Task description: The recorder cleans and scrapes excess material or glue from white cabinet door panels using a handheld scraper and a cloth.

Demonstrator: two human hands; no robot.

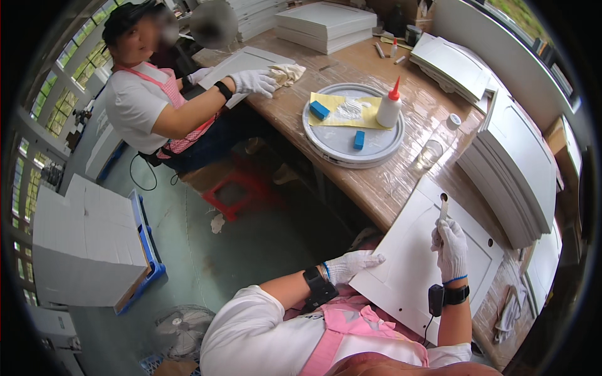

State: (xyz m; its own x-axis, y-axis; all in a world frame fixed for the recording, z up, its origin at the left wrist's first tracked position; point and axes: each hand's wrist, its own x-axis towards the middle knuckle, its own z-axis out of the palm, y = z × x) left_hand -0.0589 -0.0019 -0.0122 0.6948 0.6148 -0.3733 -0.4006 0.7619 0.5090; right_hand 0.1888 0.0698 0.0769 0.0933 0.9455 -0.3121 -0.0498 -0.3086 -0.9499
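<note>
A white panel (411, 263) with a recessed middle and dark round holes leans tilted between me and the table edge. My left hand (355, 266), in a white knit glove, grips the panel by its left edge. Above the panel's right part, my right hand (451, 245), gloved too, is closed on a thin, pale flat stick (444, 207). The stick's upper end is by a hole near the panel's far edge; whether it touches I cannot tell.
On the table (342, 69), a round grey lid (326, 139) holds yellow sandpaper (323, 120) with white paste, blue blocks (359, 140) and a red-tipped bottle (390, 109). A clear bottle (433, 150) and stacked panels (511, 163) stand right. A co-worker (141, 100) wipes another panel at left.
</note>
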